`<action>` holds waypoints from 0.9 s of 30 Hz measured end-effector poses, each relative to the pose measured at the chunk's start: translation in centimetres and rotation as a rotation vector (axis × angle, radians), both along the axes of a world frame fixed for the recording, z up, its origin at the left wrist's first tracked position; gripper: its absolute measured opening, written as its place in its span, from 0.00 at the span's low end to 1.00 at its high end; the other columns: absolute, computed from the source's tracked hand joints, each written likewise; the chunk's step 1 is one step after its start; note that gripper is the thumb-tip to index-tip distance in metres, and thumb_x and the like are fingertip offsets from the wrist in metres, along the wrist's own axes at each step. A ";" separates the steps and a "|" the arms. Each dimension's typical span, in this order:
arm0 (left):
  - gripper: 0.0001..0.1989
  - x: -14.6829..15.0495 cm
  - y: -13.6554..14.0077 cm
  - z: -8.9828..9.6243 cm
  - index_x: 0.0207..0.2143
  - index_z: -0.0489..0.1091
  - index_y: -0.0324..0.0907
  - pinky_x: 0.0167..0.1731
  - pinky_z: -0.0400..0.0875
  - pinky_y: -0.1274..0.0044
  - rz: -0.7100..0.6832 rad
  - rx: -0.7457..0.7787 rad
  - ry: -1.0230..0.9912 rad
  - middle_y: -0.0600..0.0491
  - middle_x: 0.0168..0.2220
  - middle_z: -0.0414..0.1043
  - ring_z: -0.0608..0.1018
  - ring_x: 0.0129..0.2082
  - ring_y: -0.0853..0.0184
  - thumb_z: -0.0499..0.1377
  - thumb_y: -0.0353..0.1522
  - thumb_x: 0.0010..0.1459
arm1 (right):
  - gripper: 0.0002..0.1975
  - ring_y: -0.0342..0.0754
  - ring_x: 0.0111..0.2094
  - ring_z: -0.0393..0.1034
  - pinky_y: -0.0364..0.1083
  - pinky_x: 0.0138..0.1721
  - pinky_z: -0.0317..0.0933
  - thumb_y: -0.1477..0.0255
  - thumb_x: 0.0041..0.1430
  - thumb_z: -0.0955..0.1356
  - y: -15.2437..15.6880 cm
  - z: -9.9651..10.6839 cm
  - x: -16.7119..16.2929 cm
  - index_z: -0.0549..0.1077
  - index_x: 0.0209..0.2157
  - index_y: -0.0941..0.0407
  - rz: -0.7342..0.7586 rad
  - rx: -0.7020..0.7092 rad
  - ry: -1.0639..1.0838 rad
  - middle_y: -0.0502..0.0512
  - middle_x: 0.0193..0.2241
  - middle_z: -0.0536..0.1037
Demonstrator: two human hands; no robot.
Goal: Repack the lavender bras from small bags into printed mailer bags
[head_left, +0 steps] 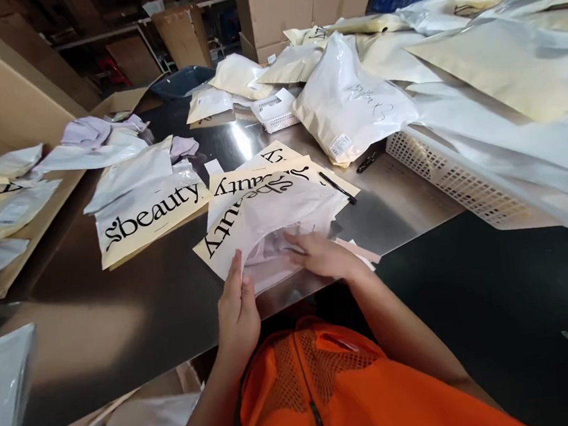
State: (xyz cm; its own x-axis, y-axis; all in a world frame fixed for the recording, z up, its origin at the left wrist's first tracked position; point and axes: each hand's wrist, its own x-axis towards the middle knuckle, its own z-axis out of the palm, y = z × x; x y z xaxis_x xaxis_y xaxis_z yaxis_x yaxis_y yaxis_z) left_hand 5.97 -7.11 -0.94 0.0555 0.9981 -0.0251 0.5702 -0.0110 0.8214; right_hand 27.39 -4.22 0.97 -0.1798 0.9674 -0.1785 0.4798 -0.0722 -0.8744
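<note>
A cream and white plastic mailing bag (259,219) printed "Sbeauty" lies on the metal table in front of me, its mouth towards me. Pale lilac cloth (273,257) shows inside the opening. My left hand (237,308) pinches the bag's left edge between thumb and fingers. At the right of the mouth, my right hand (321,255) has its fingers stretched out over the cloth, partly within the opening. More printed bags (278,153) lie flat beneath and behind this one. A black pen (338,188) rests on them at the right.
To the left are filled "Sbeauty" bags (150,209) and a large cardboard box (5,86) holding parcels. A bulky white bag (354,102) stands behind, beside a white perforated basket (467,185) heaped with parcels. A small black tool (367,162) lies near the basket.
</note>
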 end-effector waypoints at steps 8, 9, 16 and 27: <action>0.28 -0.6 1.0 0.6 0.63 0.62 0.45 0.59 0.64 0.67 0.030 -0.021 -0.032 0.46 0.58 0.70 0.70 0.58 0.57 0.45 0.47 0.67 | 0.28 0.65 0.51 0.63 0.57 0.47 0.60 0.58 0.58 0.70 -7.3 -5.3 6.0 0.70 0.56 0.58 -0.300 0.282 -0.788 0.66 0.52 0.71; 0.29 -0.8 1.1 0.8 0.63 0.62 0.45 0.59 0.64 0.66 0.028 -0.023 -0.023 0.46 0.57 0.70 0.71 0.58 0.57 0.45 0.48 0.66 | 0.25 0.64 0.49 0.63 0.57 0.46 0.60 0.59 0.59 0.70 -7.6 -6.0 6.4 0.71 0.55 0.57 -0.263 0.266 -0.845 0.65 0.51 0.71; 0.28 -1.3 1.1 1.3 0.65 0.59 0.49 0.58 0.65 0.68 -0.012 -0.027 0.050 0.48 0.58 0.69 0.71 0.58 0.58 0.45 0.48 0.67 | 0.16 0.55 0.42 0.68 0.50 0.43 0.61 0.65 0.69 0.59 -6.5 -5.9 5.6 0.74 0.42 0.59 -0.160 0.175 -0.884 0.63 0.44 0.71; 0.29 -1.8 1.8 1.5 0.56 0.69 0.45 0.47 0.73 0.70 0.103 -0.037 0.078 0.50 0.41 0.76 0.77 0.43 0.60 0.46 0.52 0.65 | 0.11 0.53 0.37 0.72 0.45 0.28 0.55 0.64 0.65 0.67 -5.5 -5.2 0.8 0.70 0.32 0.57 -0.081 -0.043 -0.794 0.60 0.38 0.73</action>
State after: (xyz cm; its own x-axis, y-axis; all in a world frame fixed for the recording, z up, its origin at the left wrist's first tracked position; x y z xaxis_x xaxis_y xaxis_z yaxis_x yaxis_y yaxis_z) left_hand 4.16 -5.33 0.60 -0.0510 0.9967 -0.0625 0.6286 0.0807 0.7736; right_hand 28.19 -9.72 -4.20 0.0873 0.9615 -0.2607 0.9498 -0.1592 -0.2693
